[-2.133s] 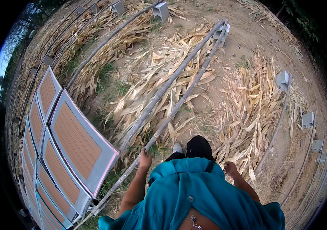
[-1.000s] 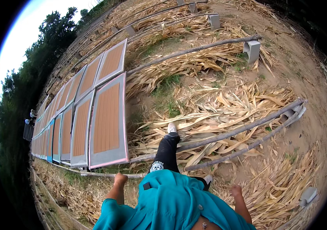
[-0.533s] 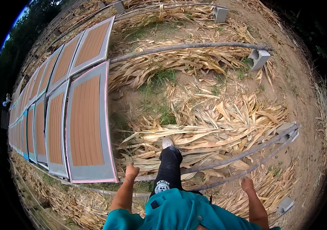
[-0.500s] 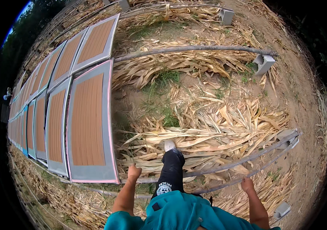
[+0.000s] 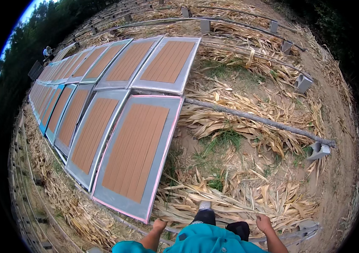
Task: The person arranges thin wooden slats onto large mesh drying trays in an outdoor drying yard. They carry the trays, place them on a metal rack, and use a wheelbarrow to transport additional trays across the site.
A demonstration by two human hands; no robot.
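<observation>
My left hand hangs at my side with fingers curled and nothing visible in it. Just left of it is the near corner of a pink-edged frame, with a small gap between them. That frame carries a grey sheet with a large rectangle of brown strips. My right hand is out to my right, loosely closed and seemingly holding nothing, above dry corn husks. A silver-edged frame of the same make lies beside the pink one, and another adjoins its far end.
Two rows of such frames run off to the left on poles. A bare pole extends right to a concrete block. Dry husks and grass tufts cover the soil ahead. Far left, a person is near the rows' end.
My view has turned left and lifted, so the frames sit further right and more of the far rows show. Both hands have swung slightly as I walk, and my other leg now shows.
</observation>
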